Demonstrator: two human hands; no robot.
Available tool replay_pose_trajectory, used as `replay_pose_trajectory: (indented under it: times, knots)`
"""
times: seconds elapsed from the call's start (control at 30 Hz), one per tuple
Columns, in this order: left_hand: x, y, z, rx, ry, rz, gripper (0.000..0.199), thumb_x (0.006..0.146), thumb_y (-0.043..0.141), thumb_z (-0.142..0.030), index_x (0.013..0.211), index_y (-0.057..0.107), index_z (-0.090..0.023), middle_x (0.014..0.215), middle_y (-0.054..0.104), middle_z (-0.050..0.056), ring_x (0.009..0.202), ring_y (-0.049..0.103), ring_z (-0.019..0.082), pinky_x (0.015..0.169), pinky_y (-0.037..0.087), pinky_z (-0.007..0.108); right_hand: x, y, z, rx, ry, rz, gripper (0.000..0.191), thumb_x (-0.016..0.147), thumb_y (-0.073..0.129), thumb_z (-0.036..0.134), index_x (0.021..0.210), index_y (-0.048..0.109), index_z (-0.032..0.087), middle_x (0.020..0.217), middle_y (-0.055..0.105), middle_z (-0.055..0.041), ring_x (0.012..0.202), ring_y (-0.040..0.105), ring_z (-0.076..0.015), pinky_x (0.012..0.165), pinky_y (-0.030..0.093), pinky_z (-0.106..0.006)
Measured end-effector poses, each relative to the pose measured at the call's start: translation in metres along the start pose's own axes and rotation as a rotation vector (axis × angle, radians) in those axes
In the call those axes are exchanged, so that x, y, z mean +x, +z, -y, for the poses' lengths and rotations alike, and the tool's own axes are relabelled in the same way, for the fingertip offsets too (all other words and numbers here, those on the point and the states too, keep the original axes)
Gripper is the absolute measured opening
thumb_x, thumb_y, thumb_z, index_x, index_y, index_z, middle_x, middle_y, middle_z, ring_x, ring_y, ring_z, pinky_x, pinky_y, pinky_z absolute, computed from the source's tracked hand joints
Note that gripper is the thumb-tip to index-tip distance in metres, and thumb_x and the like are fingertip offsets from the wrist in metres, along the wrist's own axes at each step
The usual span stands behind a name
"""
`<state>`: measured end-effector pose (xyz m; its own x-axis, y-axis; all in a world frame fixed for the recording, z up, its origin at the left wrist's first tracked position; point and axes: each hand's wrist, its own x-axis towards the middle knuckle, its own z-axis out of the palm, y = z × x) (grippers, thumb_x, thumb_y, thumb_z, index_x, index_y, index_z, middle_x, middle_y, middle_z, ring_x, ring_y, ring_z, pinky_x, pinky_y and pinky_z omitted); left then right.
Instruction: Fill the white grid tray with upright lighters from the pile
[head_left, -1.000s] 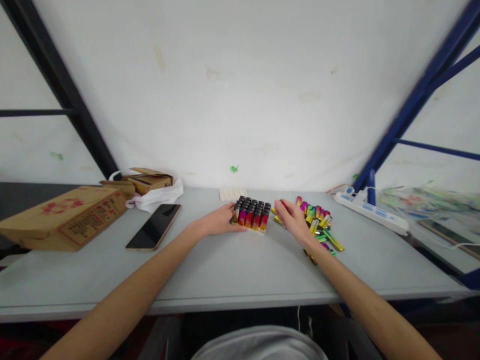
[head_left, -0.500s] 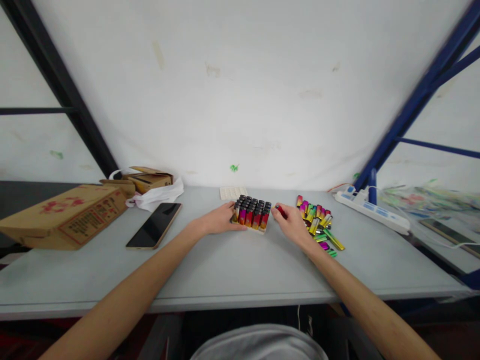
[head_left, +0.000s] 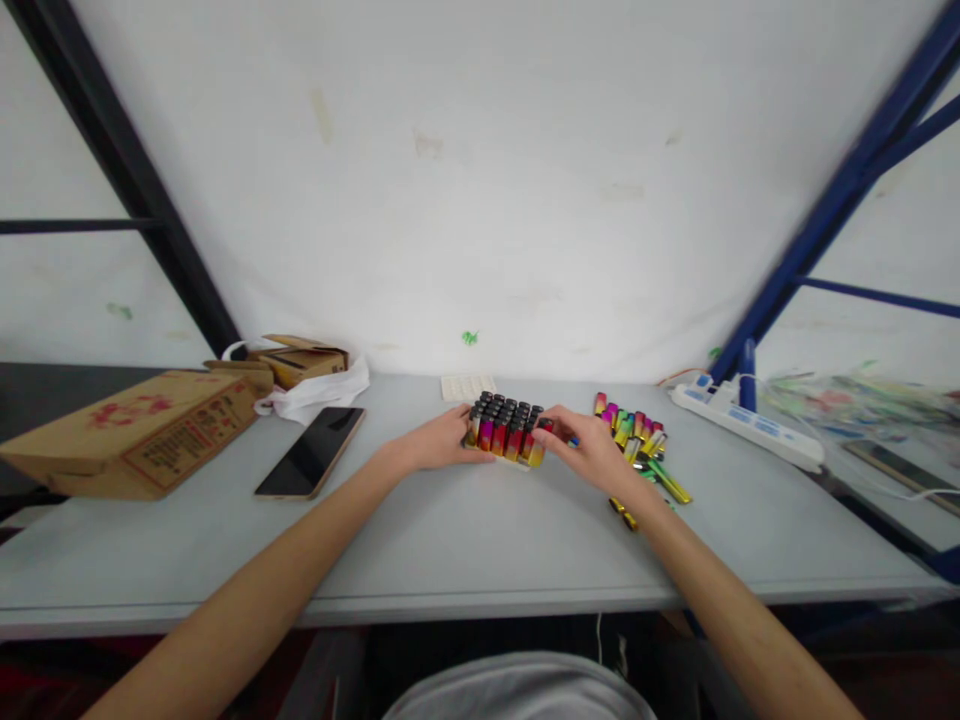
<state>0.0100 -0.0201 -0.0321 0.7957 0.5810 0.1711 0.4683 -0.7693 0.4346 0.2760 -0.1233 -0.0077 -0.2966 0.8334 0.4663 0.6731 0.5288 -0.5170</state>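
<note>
Upright lighters (head_left: 501, 432) with black tops and shiny red, purple and yellow bodies stand packed in rows in a pale tray (head_left: 511, 461). My left hand (head_left: 442, 440) grips the tray's left end, its fingers partly hidden behind the lighters. At the tray's right front corner, my right hand (head_left: 581, 445) pinches a red-and-yellow lighter (head_left: 537, 452), held upright beside the front row. Whether that lighter is seated in the tray I cannot tell. Right of this hand lies a loose pile of metallic lighters (head_left: 637, 430), partly covered by the hand and forearm.
A black phone (head_left: 310, 453) lies at the left, near a cardboard box (head_left: 127, 430) and a white plastic bag (head_left: 315, 390). Behind the lighters is a white grid-like tray (head_left: 466, 387). A power strip (head_left: 750, 425) runs along the right by a blue frame post (head_left: 817, 220).
My right hand has moved left with the lighter, now upright against the tray's right front corner. Two yellow lighter ends now show beside my right forearm. My left hand stays on the tray.
</note>
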Motion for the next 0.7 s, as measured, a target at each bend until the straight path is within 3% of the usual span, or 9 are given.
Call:
replay_pose_trajectory:
  times: [0.27,0.5,0.7]
  knots:
    - [-0.001,-0.002,-0.003,0.000,-0.005,0.001,0.047,0.086,0.070,-0.055,0.119,0.071,-0.021,0.132,0.061,0.011,0.124,0.054,0.030,0.117,0.038,0.040,0.000,0.012,-0.011,-0.045,-0.018,0.032,0.027,0.094,0.064,0.048,0.105,0.062,0.023,0.073,0.067,0.0006,0.063,0.063,-0.0168,0.063,0.047,-0.028]
    - [0.002,-0.001,0.003,-0.013,0.001,-0.002,0.048,0.085,0.072,-0.054,0.118,0.071,-0.020,0.132,0.062,0.012,0.124,0.055,0.031,0.115,0.040,0.041,0.003,0.009,-0.010,0.034,0.039,0.021,0.040,0.091,0.068,0.048,0.121,0.055,0.025,0.072,0.064,0.0041,0.061,0.061,-0.0155,0.060,0.047,-0.026]
    - [0.005,0.003,0.007,-0.102,-0.044,-0.121,0.079,0.067,0.086,-0.054,0.132,0.060,-0.016,0.131,0.065,0.011,0.119,0.060,0.032,0.108,0.046,0.042,0.006,0.009,-0.012,0.030,0.038,0.093,0.048,0.090,0.070,0.042,0.131,0.053,0.024,0.073,0.063,0.0039,0.061,0.060,-0.0157,0.060,0.045,-0.026]
